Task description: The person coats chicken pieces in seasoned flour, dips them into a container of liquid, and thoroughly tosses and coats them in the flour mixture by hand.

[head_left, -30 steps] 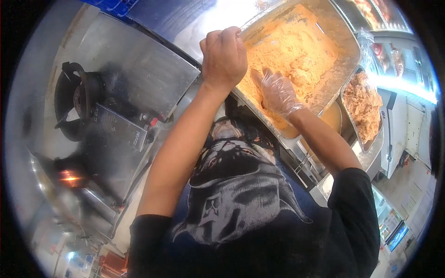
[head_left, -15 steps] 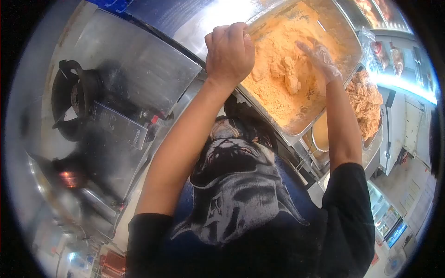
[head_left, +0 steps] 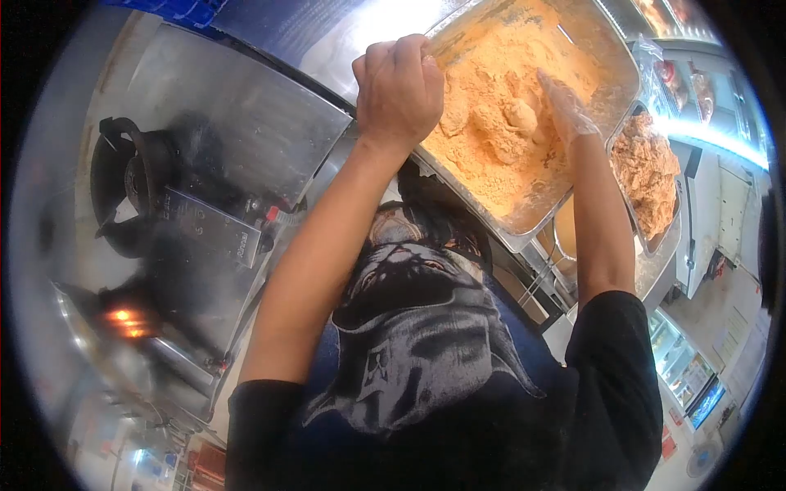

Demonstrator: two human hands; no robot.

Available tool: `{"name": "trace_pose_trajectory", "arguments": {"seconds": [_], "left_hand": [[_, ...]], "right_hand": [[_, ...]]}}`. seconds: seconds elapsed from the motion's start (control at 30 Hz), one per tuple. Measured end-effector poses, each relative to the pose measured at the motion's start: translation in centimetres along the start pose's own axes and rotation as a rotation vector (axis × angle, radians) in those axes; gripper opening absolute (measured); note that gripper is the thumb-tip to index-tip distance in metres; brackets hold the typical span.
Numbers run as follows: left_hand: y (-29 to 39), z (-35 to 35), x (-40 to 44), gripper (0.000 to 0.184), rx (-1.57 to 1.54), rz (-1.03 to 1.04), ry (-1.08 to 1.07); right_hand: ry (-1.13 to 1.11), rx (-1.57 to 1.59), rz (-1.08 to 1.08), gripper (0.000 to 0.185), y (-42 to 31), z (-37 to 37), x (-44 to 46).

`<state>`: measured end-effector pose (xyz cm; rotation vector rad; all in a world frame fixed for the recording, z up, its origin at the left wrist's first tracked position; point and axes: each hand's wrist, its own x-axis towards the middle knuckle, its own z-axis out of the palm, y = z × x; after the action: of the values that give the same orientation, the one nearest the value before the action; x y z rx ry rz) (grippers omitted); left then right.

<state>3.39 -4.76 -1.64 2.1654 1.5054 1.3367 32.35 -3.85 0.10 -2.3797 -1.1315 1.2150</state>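
A deep metal tray (head_left: 524,239) holds loose orange breading flour (head_left: 491,176). Lumpy coated pieces (head_left: 517,119), probably meat, lie half buried in it. My bare left hand (head_left: 399,92) is closed over the tray's left rim, fingers curled. Inside the tray, my right hand (head_left: 568,110) wears a clear plastic glove dusted with flour. Its fingers stretch out into the flour beside the coated lumps, and I see nothing held in them; the fingertips are partly covered.
Right of the tray, a metal container is heaped with coated pieces (head_left: 644,176). A round bowl (head_left: 565,229) sits partly under my right forearm. On the left are a steel counter (head_left: 237,106), a black burner ring (head_left: 135,180) and a glowing orange spot (head_left: 129,322).
My right hand has shifted slightly in the flour, its fingers now closer together. The lumps beside it have moved and look more covered. My left hand keeps its hold on the rim.
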Motion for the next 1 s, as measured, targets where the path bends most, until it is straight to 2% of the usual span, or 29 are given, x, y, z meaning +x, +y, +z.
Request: {"name": "trace_pose_trajectory", "arguments": {"seconds": [0.13,0.2,0.23,0.3,0.33,0.4,0.43,0.5,0.53,0.6,0.63,0.67,0.73,0.77,0.8,0.87,0.9,0.93,1.0], "left_hand": [[0.1,-0.1,0.0,0.026,0.022,-0.001,0.003],[0.2,-0.2,0.0,0.027,0.011,-0.013,-0.014],[0.2,-0.3,0.0,0.027,0.017,-0.016,-0.016],[0.2,-0.3,0.1,0.026,0.012,-0.012,-0.013],[0.3,-0.2,0.2,0.026,0.018,-0.013,-0.007],[0.2,-0.1,0.2,0.025,0.029,-0.013,0.006],[0.2,0.0,0.1,0.025,0.040,-0.018,0.011],[0.1,0.1,0.1,0.026,0.009,-0.008,0.022],[0.1,0.0,0.1,0.026,0.019,-0.013,0.024],[0.2,-0.1,0.1,0.027,0.032,-0.032,-0.003],[0.2,-0.1,0.1,0.027,0.032,-0.033,-0.003],[0.2,-0.1,0.1,0.027,0.032,-0.033,-0.004],[0.2,-0.1,0.1,0.027,0.029,-0.030,-0.005],[0.1,-0.1,0.0,0.027,0.027,-0.023,0.003],[0.1,0.1,0.1,0.027,0.026,-0.015,0.012],[0.1,0.1,0.2,0.027,0.025,-0.014,0.015],[0.1,0.0,0.0,0.027,0.026,-0.018,0.011],[0.2,-0.1,0.0,0.027,0.024,-0.019,0.010],[0.3,-0.2,0.1,0.026,0.028,-0.029,-0.010]], "right_hand": [[-0.063,-0.126,-0.088,0.075,-1.3,2.3,-1.3],[-0.199,-0.482,-0.499,0.075,-1.6,1.4,-1.2],[-0.206,-0.480,-0.501,0.075,-2.6,0.7,-1.4],[-0.169,-0.033,-0.035,0.069,-5.2,-0.9,-1.4],[-0.172,-0.035,-0.043,0.069,-4.8,-1.0,1.0],[0.280,-0.363,-0.193,0.066,-1.8,-0.7,9.5],[0.272,-0.363,-0.203,0.066,0.7,0.3,12.9],[0.314,-0.991,-0.775,0.065,4.7,2.5,17.7],[0.307,-0.988,-0.785,0.065,3.4,3.4,16.3],[0.003,-0.025,-0.542,0.065,-1.1,5.3,9.3],[-0.103,-0.003,-0.520,0.056,-2.6,5.0,6.9],[-0.102,-0.004,-0.519,0.056,-2.7,4.8,6.4],[-0.189,-0.417,-0.654,0.047,-3.0,4.3,5.4],[-0.372,-0.247,-0.387,0.043,-4.4,3.9,2.2],[-0.366,-0.247,-0.389,0.043,-4.1,3.6,1.6],[-0.234,-0.454,-0.552,0.045,-3.7,2.9,1.4],[-0.411,-0.383,-0.445,0.052,-4.4,1.2,2.0],[-0.410,-0.384,-0.442,0.052,-3.8,0.4,2.5],[-0.219,-0.155,-0.266,0.074,-2.2,-1.1,3.0]]}}
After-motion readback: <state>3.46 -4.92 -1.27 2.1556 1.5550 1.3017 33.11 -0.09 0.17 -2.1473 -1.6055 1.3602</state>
